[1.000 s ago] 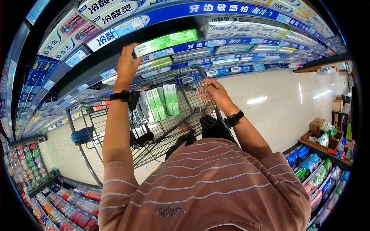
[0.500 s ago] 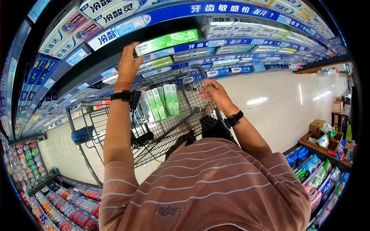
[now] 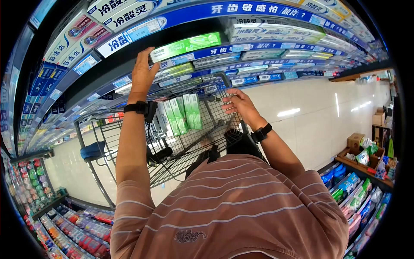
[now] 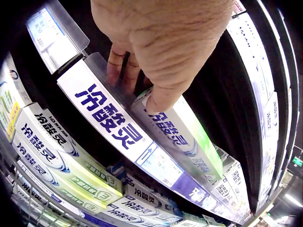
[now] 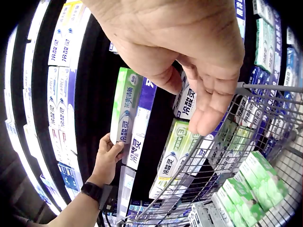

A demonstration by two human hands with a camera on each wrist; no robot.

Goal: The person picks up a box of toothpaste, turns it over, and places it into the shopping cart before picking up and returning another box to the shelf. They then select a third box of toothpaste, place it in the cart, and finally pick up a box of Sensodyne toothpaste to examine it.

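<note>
A green and white toothpaste box lies on the shelf behind its blue front strip. My left hand holds the box's left end, thumb on the front face; the left wrist view shows the thumb against the box, with the other fingers partly hidden. In the right wrist view the left hand grips the box by its lower end. My right hand hangs over the cart's edge with fingers loosely bent and nothing in them. Several green and white boxes stand in the wire cart.
Stacked toothpaste boxes fill the shelf to the right, with more on the tiers below. A blue item hangs at the cart's left side. Low racks of packets stand behind at left, and cardboard boxes at far right.
</note>
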